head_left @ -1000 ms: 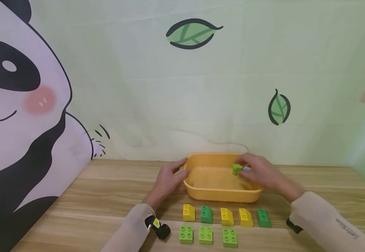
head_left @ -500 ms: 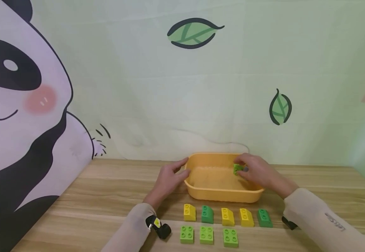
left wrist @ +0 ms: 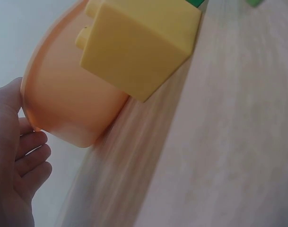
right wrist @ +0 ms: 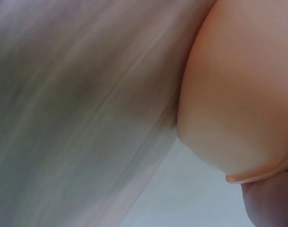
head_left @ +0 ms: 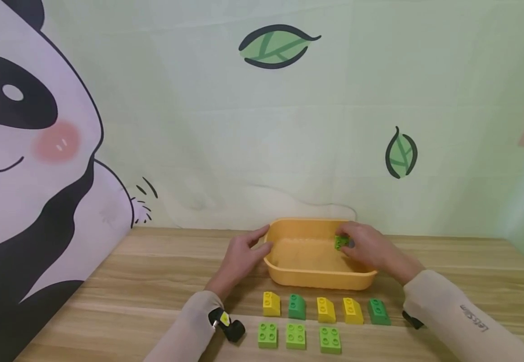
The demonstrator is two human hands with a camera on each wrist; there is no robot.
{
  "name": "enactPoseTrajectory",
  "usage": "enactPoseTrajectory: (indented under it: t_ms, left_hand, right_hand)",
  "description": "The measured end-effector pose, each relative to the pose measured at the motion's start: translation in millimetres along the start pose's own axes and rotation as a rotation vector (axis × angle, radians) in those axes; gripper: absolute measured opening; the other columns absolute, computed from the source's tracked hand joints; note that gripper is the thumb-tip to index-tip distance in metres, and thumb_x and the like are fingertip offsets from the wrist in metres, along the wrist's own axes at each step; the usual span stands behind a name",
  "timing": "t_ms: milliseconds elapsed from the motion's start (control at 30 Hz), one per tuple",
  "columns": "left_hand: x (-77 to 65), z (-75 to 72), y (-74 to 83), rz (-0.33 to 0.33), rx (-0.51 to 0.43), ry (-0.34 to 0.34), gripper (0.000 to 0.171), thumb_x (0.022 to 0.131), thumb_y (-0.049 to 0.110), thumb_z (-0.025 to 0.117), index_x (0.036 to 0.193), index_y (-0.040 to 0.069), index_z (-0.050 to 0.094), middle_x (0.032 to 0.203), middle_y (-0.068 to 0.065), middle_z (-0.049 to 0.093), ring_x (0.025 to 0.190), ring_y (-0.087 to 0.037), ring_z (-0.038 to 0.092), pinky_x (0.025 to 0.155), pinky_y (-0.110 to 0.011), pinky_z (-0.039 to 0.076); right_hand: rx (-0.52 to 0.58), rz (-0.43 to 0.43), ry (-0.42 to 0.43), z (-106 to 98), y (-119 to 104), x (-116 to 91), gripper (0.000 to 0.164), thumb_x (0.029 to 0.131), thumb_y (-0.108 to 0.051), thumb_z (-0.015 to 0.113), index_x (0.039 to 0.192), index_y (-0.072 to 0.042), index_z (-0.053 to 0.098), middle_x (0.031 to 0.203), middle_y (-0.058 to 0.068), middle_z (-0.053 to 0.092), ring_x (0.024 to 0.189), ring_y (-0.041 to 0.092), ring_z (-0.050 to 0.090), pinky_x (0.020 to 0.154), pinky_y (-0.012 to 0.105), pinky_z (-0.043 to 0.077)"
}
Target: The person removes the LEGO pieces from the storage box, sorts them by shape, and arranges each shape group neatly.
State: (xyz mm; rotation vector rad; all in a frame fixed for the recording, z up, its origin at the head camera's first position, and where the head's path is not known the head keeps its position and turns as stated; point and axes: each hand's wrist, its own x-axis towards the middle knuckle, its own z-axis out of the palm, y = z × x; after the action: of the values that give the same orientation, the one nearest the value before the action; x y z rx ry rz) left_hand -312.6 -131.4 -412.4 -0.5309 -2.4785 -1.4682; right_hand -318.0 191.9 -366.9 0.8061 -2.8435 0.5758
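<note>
A yellow-orange plastic basin [head_left: 320, 279] stands on the table near the wall. My left hand [head_left: 239, 259] holds its left rim, and in the left wrist view the fingers [left wrist: 32, 158] curl at the rim's outer side. Over the basin's right end reaches my right hand [head_left: 368, 246], pinching a light green building brick [head_left: 340, 243] between thumb and fingers. A small bluish-grey piece [head_left: 351, 244] shows beside that brick, mostly hidden by the hand. In the right wrist view the hand [right wrist: 271, 198] is largely behind the basin wall [right wrist: 238, 94].
In front of the basin runs a row of sloped bricks, yellow [head_left: 271, 304] and dark green [head_left: 296, 307]. Nearer stand three light green bricks [head_left: 295, 337]. A printed cloth wall [head_left: 198, 151] rises behind the wooden table [head_left: 153, 281].
The right hand, with the green brick, has turned slightly, its forearm shifting left; the bluish-grey piece is now more hidden. The left hand keeps its place on the basin.
</note>
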Motion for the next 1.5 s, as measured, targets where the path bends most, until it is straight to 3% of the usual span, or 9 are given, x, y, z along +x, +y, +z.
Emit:
enactPoseTrajectory:
  t_ms: [400,700,1000,1300,1500]
  left_hand:
    - [-0.4,0.1,1.5,-0.001,0.009,0.001,0.051,0.100,0.023,0.070,0.147,0.005,0.063,0.150,-0.009,0.061,0.136,-0.035,0.059,0.113,-0.049,0.049]
    - [-0.6,-0.2,2.1,-0.015,0.005,-0.001,0.051,0.100,0.024,0.069,0.148,0.006,0.063,0.150,-0.008,0.060,0.136,-0.036,0.059,0.113,-0.049,0.048]
    - [-0.8,-0.1,2.2,-0.015,0.005,-0.003,0.051,0.100,0.024,0.070,0.148,0.006,0.063,0.150,-0.009,0.060,0.136,-0.036,0.058,0.113,-0.050,0.048]
    - [-0.1,0.2,0.5,-0.016,-0.006,-0.004,0.051,0.100,0.025,0.069,0.148,0.006,0.063,0.151,-0.008,0.060,0.137,-0.036,0.058,0.113,-0.050,0.048]
    - [-0.8,-0.1,0.8,-0.018,-0.001,-0.005,0.051,0.100,0.025,0.069,0.148,0.007,0.063,0.151,-0.007,0.060,0.137,-0.035,0.058,0.113,-0.049,0.048]
  right_hand:
    - [-0.018,-0.040,-0.005,1.8,2.4,0.9,0.027,0.091,-0.001,0.080,0.116,0.003,0.073,0.114,0.014,0.072,0.100,0.029,0.065,0.098,0.054,0.058]
    - [-0.018,-0.019,-0.033,0.7,2.5,3.1,0.023,0.090,0.000,0.079,0.113,0.001,0.074,0.112,0.012,0.073,0.099,0.029,0.066,0.100,0.054,0.057]
    - [0.013,-0.069,-0.025,-0.2,2.7,1.9,0.020,0.089,0.000,0.080,0.108,0.000,0.075,0.103,0.007,0.073,0.092,0.024,0.065,0.093,0.051,0.060]
    - [0.026,-0.084,-0.023,1.2,6.2,1.4,0.013,0.095,-0.004,0.074,0.108,-0.004,0.077,0.102,0.003,0.074,0.089,0.020,0.063,0.090,0.049,0.061]
    - [0.050,-0.078,-0.046,0.5,5.1,0.1,0.014,0.098,-0.013,0.078,0.109,-0.005,0.077,0.098,-0.002,0.073,0.086,0.015,0.062,0.085,0.043,0.061]
